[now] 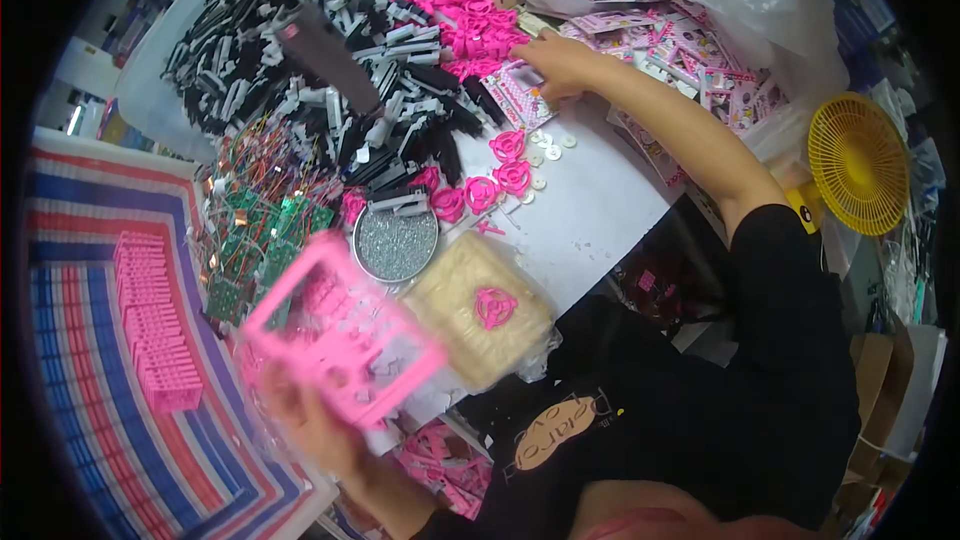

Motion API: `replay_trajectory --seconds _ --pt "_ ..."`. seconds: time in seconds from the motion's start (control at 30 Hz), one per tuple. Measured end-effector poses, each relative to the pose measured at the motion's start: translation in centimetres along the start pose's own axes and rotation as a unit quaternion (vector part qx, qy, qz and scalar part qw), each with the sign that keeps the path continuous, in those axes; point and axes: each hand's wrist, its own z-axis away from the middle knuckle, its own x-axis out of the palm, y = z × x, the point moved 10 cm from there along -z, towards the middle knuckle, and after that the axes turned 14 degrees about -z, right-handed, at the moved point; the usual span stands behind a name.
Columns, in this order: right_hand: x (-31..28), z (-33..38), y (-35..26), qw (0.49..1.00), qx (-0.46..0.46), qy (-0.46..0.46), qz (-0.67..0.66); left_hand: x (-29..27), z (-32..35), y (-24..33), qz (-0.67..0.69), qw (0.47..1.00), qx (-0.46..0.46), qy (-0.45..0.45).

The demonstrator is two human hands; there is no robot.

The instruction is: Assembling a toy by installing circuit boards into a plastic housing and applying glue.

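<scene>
My left hand (310,420), slightly blurred, grips the lower edge of a pink plastic frame (405,365) with rectangular openings, held tilted above the near left of the table. Stretched to the far side, my right hand (565,65) has its fingers bent at the upper edge of a pink and white printed card (518,100); its fingertips are partly hidden. Just beyond that card lies a heap of small pink plastic parts (465,25). Near the frame, a pink ring-shaped part (494,309) rests on a yellowish, plastic-wrapped block (455,315).
A round tin of small silvery pieces (396,240) stands mid-table, beside green circuit boards with wires (265,230). Black and grey parts (300,70) are heaped far left. A striped bag (75,340) holds stacked pink frames (155,330). A yellow fan (858,165) stands right.
</scene>
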Motion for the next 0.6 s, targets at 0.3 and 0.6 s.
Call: replay_trajectory --seconds 0.3,0.6 --pt "-5.0 -1.7 -2.7 0.98 -0.103 0.169 -0.008 10.6 6.2 -4.8 0.112 0.967 -0.177 -0.147" --pt "-1.8 17.1 -32.8 0.856 -0.472 0.099 -0.187 17.7 8.2 -3.9 0.321 0.883 -0.239 -0.245"
